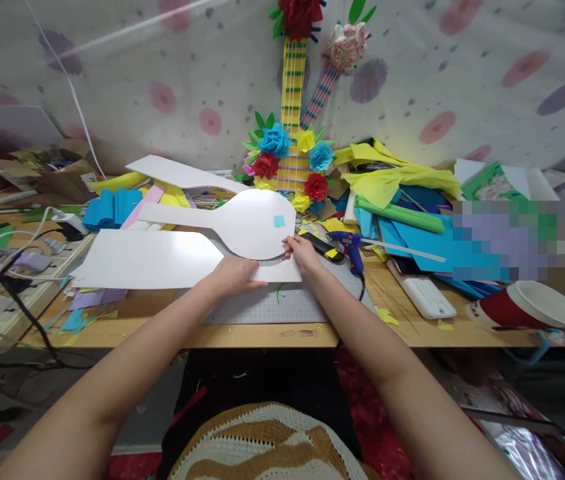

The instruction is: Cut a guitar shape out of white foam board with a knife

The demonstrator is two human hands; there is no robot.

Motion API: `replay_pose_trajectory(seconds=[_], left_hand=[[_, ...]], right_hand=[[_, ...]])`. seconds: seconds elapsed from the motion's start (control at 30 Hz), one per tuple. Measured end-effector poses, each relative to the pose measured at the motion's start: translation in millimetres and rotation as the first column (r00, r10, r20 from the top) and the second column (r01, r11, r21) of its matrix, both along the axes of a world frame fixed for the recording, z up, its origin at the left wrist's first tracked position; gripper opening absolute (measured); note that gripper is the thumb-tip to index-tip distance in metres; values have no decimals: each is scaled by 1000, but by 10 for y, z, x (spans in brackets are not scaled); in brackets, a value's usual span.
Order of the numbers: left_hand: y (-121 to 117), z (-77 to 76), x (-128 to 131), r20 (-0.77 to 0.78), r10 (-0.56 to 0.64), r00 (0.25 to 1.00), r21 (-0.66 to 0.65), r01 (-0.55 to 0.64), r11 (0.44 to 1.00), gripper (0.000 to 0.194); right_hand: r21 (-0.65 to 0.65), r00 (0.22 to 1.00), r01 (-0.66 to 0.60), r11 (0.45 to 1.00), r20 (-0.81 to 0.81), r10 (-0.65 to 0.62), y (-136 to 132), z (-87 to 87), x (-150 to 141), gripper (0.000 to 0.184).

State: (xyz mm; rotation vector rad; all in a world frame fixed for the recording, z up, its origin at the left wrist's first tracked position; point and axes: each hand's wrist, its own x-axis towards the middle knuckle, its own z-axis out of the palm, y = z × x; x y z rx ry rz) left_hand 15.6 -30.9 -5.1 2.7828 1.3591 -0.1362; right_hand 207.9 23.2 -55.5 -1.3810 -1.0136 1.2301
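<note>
A white guitar-shaped board cutout (252,220) with a small blue paper square (279,221) on it lies in front of me. Against its near edge lies a white board offcut (152,259) with a curved notch. My left hand (236,275) rests on the offcut near the notch, its fingers stretched out and partly hidden. My right hand (300,253) has its fingers pinched at the right side, where cutout and offcut meet; which one it grips is hard to see. A grey cutting mat (282,307) lies beneath.
A blue glue gun (352,248) and a black utility knife (321,247) lie to the right. Behind stands a yellow paper guitar (293,87) with flowers. A paper cup (522,307), white phone-like device (429,297) and coloured paper sit right; power strips (37,287) lie left.
</note>
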Motion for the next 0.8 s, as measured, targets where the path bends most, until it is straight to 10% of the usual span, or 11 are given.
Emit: replay_pose_trajectory(seconds=[0.07,0.17,0.33,0.63,0.8], left_hand=[[3,39,-62,-14,15,1000,-22,-15,1000,43],[-3,53,-170,-5,106,994,-39,-106,994,46],[-67,-59,-249,34,102,994,-89,-99,991,44],[-145,-469,-139,244,-40,969,185,-6,983,37],[-196,-607,-7,396,131,909,183,-218,958,32]], right_hand=[[134,932,-33,990,363,-18,15,12,89,10],[310,598,-147,939,785,-166,64,60,258,15],[91,196,-155,984,979,-60,155,74,388,38],[145,221,-79,986,967,-125,253,158,328,43],[190,391,2,982,904,-176,256,443,343,44]])
